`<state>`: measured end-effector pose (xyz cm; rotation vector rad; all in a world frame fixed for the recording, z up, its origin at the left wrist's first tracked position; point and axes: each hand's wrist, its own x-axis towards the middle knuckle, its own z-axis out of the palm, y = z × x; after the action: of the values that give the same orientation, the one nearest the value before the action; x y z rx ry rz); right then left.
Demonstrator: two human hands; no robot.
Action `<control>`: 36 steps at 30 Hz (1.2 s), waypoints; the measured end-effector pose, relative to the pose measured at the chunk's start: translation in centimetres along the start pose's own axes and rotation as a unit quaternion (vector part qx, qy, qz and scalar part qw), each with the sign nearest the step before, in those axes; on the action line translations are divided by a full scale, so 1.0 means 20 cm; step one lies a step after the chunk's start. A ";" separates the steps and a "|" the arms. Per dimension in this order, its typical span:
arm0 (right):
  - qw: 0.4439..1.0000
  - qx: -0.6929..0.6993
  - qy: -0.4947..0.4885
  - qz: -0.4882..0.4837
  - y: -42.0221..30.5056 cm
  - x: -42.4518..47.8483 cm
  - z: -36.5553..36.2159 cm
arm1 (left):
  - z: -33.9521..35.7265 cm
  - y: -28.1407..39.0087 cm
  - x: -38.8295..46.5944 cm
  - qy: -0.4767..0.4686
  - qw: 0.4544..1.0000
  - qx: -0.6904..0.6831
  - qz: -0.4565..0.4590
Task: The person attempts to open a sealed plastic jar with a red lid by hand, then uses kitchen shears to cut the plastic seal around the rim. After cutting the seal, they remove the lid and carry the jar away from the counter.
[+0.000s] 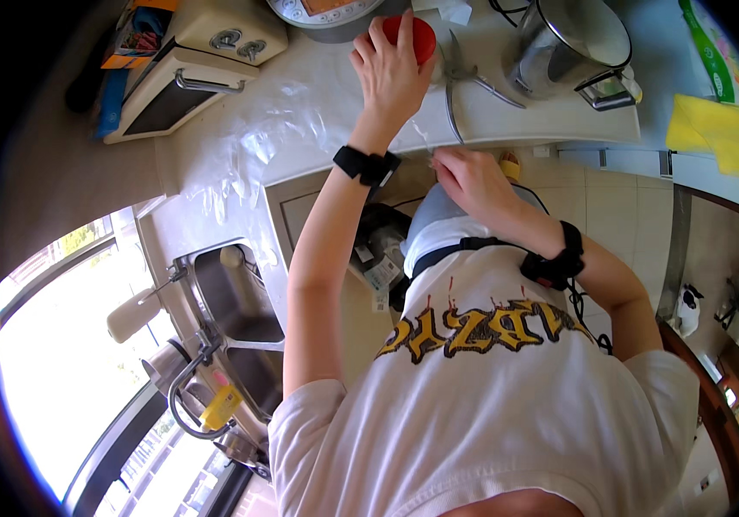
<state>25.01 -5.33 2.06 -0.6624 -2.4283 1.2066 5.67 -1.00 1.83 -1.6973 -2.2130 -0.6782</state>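
Observation:
My left hand [394, 71] reaches over the counter, its fingers around a red round object [416, 40], perhaps a lid or small bowl. Just right of it, metal poultry shears or pliers [462, 74] lie with the handles spread, pointing at the counter's front edge. My right hand [476, 184] is in front of that edge with curled fingers; a faint clear bit shows at the fingertips, and whether it is held cannot be told. Crumpled clear plastic film [266, 139] lies on the counter to the left. A dark band with a small device is on each wrist.
A round appliance [337, 19] with buttons stands behind the red object. The large steel pot [569, 48] is at right, near a yellow cloth [721, 139]. At left are a cream toaster oven [198, 77] and a double sink [233, 300] beside the window.

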 end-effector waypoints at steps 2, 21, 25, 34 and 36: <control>1.000 -0.030 0.008 -0.002 0.04 0.00 -0.02 | 0.00 -0.03 0.01 -0.025 0.999 -0.025 -0.008; 0.927 -0.313 0.182 -0.097 0.09 0.42 -0.32 | -0.01 -0.21 -0.30 -0.066 0.774 -0.521 -0.354; 0.933 -0.232 0.186 -0.203 0.08 0.66 -0.31 | -0.03 -0.32 -0.30 -0.078 0.754 -0.540 -0.366; 0.936 -0.242 0.063 -0.250 0.22 0.85 -0.14 | 0.03 -0.59 -0.14 -0.027 0.627 -0.646 -0.436; 0.928 -0.251 0.048 -0.270 0.21 0.86 -0.15 | 0.04 -0.63 -0.08 0.005 0.623 -0.646 -0.441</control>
<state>13.34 8.25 2.22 -0.1353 -2.5930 0.3305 -5.95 -4.45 -2.22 -0.4939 -2.5030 -3.0160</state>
